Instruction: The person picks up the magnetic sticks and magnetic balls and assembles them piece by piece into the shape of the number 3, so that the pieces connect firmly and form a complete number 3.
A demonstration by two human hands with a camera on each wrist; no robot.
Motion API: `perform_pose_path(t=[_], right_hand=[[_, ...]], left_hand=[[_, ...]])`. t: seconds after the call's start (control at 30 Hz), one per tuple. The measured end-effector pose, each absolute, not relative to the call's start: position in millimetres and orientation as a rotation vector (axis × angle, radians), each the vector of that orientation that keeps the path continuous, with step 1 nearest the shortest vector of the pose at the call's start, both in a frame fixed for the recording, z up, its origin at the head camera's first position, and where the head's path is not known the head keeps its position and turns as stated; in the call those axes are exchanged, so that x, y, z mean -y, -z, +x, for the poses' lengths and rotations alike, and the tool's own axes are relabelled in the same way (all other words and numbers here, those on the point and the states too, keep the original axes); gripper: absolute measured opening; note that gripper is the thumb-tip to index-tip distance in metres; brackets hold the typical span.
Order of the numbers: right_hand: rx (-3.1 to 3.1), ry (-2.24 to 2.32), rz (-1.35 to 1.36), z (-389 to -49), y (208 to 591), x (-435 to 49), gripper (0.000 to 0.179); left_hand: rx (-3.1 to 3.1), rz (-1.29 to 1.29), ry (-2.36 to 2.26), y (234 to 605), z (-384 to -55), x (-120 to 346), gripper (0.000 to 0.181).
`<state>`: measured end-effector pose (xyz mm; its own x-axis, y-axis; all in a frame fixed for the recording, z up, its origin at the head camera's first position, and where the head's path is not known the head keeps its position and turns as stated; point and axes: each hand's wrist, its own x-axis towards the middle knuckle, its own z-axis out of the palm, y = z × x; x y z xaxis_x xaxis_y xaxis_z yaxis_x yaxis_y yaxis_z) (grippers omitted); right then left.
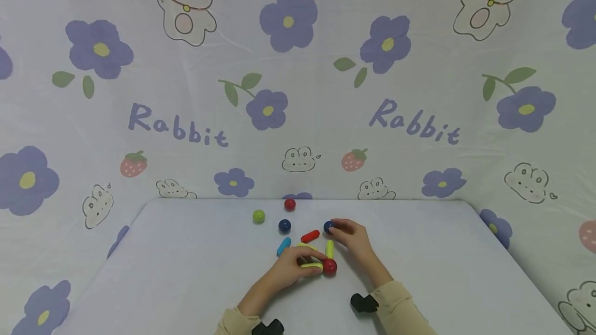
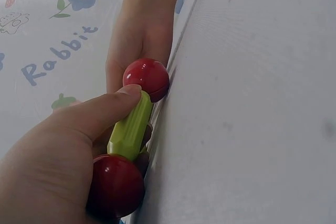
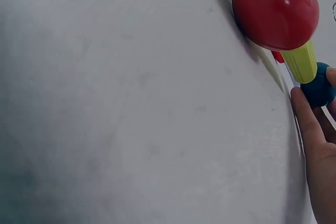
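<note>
My left hand [image 1: 288, 268] pinches a yellow-green ridged rod [image 2: 128, 127]. A red ball [image 1: 329, 267] sits at one end of it, and the left wrist view shows a second red ball [image 2: 116, 184] at the other end, hidden by the hand in the head view. From the first red ball another yellow-green rod [image 1: 329, 248] points away. My right hand [image 1: 357, 239] holds a dark blue ball [image 1: 328, 227] between thumb and fingers. In the right wrist view this ball is right at that rod's far end. One more yellow-green rod [image 1: 307, 246] shows behind the left hand.
On the white table [image 1: 186, 273] lie a red rod [image 1: 310, 236] and a blue rod [image 1: 283, 246]. Farther back are another dark blue ball [image 1: 284, 226], a green ball [image 1: 258, 216] and a red ball [image 1: 289, 204]. A rabbit-and-flower curtain [image 1: 316, 92] hangs behind the table.
</note>
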<state>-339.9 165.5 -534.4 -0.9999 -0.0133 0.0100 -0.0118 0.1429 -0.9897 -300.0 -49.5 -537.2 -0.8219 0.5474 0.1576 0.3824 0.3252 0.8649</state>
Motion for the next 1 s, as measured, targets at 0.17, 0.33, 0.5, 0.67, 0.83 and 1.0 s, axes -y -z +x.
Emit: perform_pose_path(t=[0.17,0.33,0.5,0.67,0.83,1.0], right_hand=[[-2.408,2.025,-0.045,-340,537,-167,0.04],[-2.401,2.008,-0.071,-335,530,-168,0.041],[-2.408,1.953,-0.082,-325,513,-167,0.039],[-2.469,1.889,-0.069,-319,505,-164,0.038],[-2.494,1.874,-0.07,-315,503,-162,0.037],[-2.471,1.869,-0.088,-318,506,-164,0.037]], left_hand=[[-2.419,0.876,-1.522,538,-301,49,0.026],[-2.422,0.876,-1.52,538,-301,49,0.026],[-2.428,0.882,-1.517,537,-302,49,0.026],[-2.432,0.892,-1.515,537,-302,49,0.026],[-2.435,0.89,-1.507,536,-301,49,0.027],[-2.43,0.884,-1.508,535,-301,49,0.027]])
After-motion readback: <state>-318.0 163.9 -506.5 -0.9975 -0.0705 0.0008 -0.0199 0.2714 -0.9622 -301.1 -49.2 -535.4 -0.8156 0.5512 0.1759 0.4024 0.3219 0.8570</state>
